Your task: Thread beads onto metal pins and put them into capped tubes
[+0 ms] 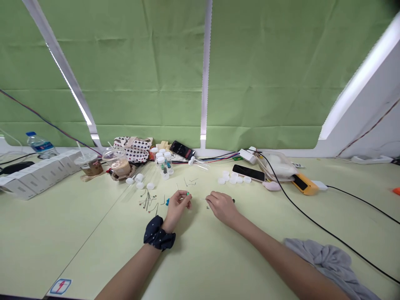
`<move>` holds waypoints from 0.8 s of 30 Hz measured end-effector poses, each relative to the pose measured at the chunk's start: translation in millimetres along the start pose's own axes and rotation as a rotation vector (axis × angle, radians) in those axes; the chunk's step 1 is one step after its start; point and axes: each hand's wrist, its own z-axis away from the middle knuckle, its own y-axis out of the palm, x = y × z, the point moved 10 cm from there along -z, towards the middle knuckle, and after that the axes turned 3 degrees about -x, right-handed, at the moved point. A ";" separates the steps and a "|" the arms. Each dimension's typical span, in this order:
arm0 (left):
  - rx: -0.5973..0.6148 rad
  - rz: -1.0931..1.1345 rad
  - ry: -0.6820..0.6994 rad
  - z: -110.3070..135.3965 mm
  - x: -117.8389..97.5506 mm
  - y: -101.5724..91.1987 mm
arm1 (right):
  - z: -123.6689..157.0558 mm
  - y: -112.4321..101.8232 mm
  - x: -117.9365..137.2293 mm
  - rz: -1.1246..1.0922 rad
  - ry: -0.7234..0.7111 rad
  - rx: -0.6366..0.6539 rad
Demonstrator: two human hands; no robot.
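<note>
Nearest the camera, the left forearm (131, 266) slanted up from the bottom edge, a dark spotted scrunchie (158, 234) at its wrist. Far left stood a row of white boxes (37, 177), well apart from the hands, then lidded drink cups (120, 166) and a few loose white caps (139, 178). Thin bent metal pieces (148, 201) lay scattered near the left hand (178, 206); lifting them singly seemed the way to avoid tangles. That hand had thumb and forefinger closed on a small green piece (188, 193), which showed at the fingertips; a light pinch with its end left exposed looked right for such fine work. Across a gap, the right hand (221, 206) faced it with fingertips drawn together, though whether they gripped anything I could not tell. A tiny dark bit (208, 207) lay just below those fingertips, so keeping both hands low over the table seemed sensible, in case of a drop. Further right came more white caps (233, 178), a phone (249, 172) and a black cable (300, 213), whose curve the right forearm (265, 243) was best kept clear of
</note>
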 end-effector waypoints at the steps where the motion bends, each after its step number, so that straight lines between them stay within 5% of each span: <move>1: -0.024 0.019 0.016 -1.4 -2.3 -4.3 | 0.5 4.8 0.4 -0.044 0.008 0.042; 8: -0.022 0.053 0.031 -1.8 -4.7 -5.8 | 6.3 21.6 17.0 -0.127 -0.035 0.195; 19: 0.036 0.074 0.024 3.6 -5.5 4.0 | 5.1 18.9 12.0 -0.158 0.016 0.299; 24: 0.047 0.070 0.006 3.8 -3.8 5.3 | -0.8 12.7 -25.2 -0.088 0.179 0.246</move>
